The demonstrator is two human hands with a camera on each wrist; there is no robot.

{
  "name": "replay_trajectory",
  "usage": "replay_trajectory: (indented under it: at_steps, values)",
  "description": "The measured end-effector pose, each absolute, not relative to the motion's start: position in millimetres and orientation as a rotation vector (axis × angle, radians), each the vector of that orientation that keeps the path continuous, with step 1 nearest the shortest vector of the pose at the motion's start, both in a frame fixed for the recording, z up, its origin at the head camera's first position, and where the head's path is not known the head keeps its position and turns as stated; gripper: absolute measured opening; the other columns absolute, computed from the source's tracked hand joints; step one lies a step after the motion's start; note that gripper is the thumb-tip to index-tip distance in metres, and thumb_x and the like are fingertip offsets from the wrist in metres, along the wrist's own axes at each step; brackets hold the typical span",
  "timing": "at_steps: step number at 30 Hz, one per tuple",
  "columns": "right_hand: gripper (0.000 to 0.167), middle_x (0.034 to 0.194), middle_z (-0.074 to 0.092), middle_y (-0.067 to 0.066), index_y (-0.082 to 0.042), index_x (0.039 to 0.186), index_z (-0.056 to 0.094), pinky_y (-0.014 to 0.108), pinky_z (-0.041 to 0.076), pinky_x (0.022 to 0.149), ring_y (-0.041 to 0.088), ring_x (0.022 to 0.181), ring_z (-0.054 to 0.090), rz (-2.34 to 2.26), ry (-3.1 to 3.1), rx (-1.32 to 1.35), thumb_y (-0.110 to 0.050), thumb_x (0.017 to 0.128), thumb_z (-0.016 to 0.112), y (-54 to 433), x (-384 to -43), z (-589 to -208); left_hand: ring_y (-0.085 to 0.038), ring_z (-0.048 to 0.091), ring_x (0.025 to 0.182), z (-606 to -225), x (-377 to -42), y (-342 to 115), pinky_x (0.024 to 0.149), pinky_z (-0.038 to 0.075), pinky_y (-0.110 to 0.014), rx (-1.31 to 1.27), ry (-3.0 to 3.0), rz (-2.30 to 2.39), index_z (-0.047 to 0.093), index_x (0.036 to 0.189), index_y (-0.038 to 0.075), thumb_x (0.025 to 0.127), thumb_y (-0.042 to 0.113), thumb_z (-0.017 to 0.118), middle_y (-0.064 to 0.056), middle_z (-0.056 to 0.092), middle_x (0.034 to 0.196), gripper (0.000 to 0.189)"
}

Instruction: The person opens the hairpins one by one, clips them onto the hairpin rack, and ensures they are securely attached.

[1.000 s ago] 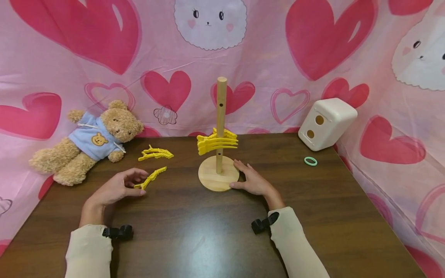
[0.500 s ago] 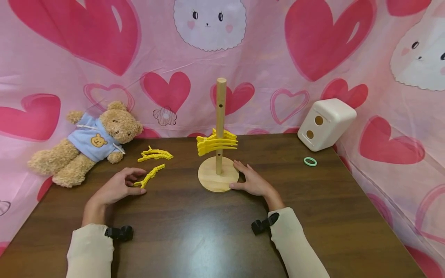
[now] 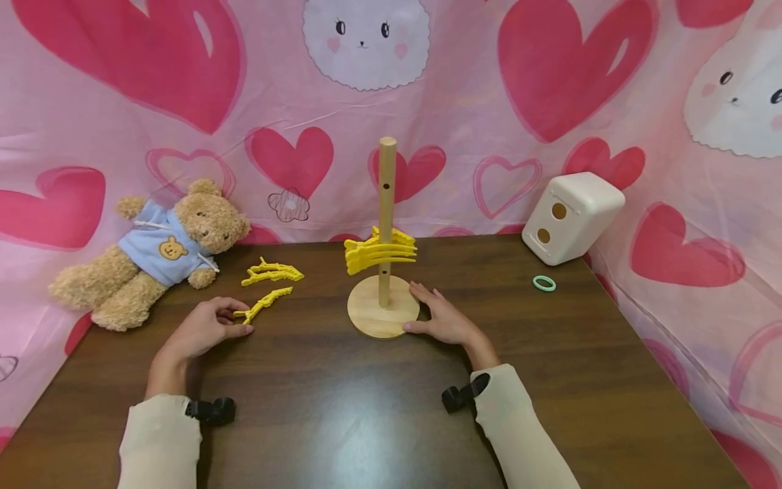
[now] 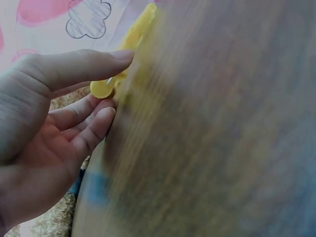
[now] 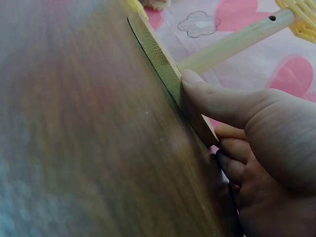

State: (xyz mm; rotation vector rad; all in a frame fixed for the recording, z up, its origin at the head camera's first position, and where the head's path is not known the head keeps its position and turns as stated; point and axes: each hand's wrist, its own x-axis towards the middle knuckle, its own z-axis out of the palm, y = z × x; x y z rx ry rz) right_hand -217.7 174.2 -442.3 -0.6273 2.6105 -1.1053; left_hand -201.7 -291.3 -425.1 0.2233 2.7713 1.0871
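In the head view my left hand [image 3: 201, 329] pinches the near end of a yellow hair clip [image 3: 269, 299] low over the table. The left wrist view has the thumb [image 4: 94, 66] along the clip's rounded end and the fingertips below it. A second yellow hair clip [image 3: 273, 273] lies just beyond. My right hand [image 3: 449, 320] holds the rim of a round wooden stand [image 3: 368, 314], thumb on top and fingers around the edge, as the right wrist view shows. Yellow clips [image 3: 380, 255] with long curved teeth hang across the stand's upright post [image 3: 387, 163].
A teddy bear [image 3: 168, 248] in a blue hoodie lies at the back left. On the right are a white box [image 3: 573, 217] with two round holes and a mint-green ring [image 3: 544, 283]. Pink heart-print cloth [image 3: 464, 88] rises behind the brown table [image 3: 342, 421].
The held clip has turned slightly in my left hand, and its near end has moved a little up and left. My right hand and the stand stay in place.
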Motion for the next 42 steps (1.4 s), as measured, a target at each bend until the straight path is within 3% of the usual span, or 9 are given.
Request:
replay_trajectory:
  at_steps: [9,15,18,23,29,42]
  values:
    - [0.087,0.165,0.023,0.015,0.001,0.157,0.029,0.047,0.002,0.124,0.029,0.153,0.015,-1.105,2.603,-0.622,-0.03,0.091,0.077,173,-219,-444,-0.032,0.068,0.099,-420,-201,-280,0.073,0.049,-0.012,0.128,2.919,1.275,0.061,0.126,-0.008,0.093,0.022,0.076,-0.026,0.068,0.111,0.047]
    - [0.088,0.165,0.023,0.016,0.003,0.157,0.03,0.049,0.002,0.123,0.03,0.153,0.016,-1.113,2.609,-0.631,-0.029,0.091,0.078,174,-219,-443,0.004,0.06,0.087,-411,-202,-266,0.075,0.043,-0.003,0.073,3.079,1.449,0.064,0.127,-0.006,0.095,0.025,0.074,-0.025,0.069,0.112,0.045]
    - [0.088,0.165,0.023,0.016,0.002,0.157,0.029,0.048,0.002,0.124,0.029,0.153,0.016,-1.109,2.61,-0.629,-0.03,0.091,0.078,174,-218,-442,0.011,0.056,0.087,-407,-203,-260,0.078,0.044,-0.003,0.054,3.041,1.585,0.064,0.129,-0.006,0.096,0.026,0.073,-0.024,0.067,0.117,0.046]
    - [0.088,0.164,0.024,0.018,0.004,0.156,0.03,0.049,0.003,0.123,0.031,0.153,0.017,-1.113,2.614,-0.636,-0.03,0.091,0.078,175,-217,-442,0.004,0.058,0.09,-404,-203,-251,0.079,0.047,-0.005,0.023,2.988,1.763,0.065,0.128,-0.006,0.094,0.022,0.075,-0.017,0.065,0.115,0.045]
    - [0.087,0.165,0.023,0.017,0.003,0.157,0.03,0.048,0.002,0.124,0.03,0.153,0.017,-1.109,2.608,-0.625,-0.03,0.091,0.078,174,-218,-443,0.002,0.061,0.085,-400,-202,-240,0.078,0.05,-0.008,0.047,2.911,1.953,0.066,0.123,-0.01,0.089,0.009,0.078,0.011,0.066,0.095,0.04]
    - [0.087,0.164,0.024,0.018,0.005,0.156,0.03,0.048,0.003,0.123,0.031,0.152,0.019,-1.111,2.621,-0.651,-0.028,0.091,0.078,174,-217,-443,-0.004,0.067,0.085,-382,-203,-221,0.077,0.053,-0.013,0.182,2.851,2.107,0.067,0.118,-0.009,0.084,0.005,0.083,0.008,0.07,0.095,0.039]
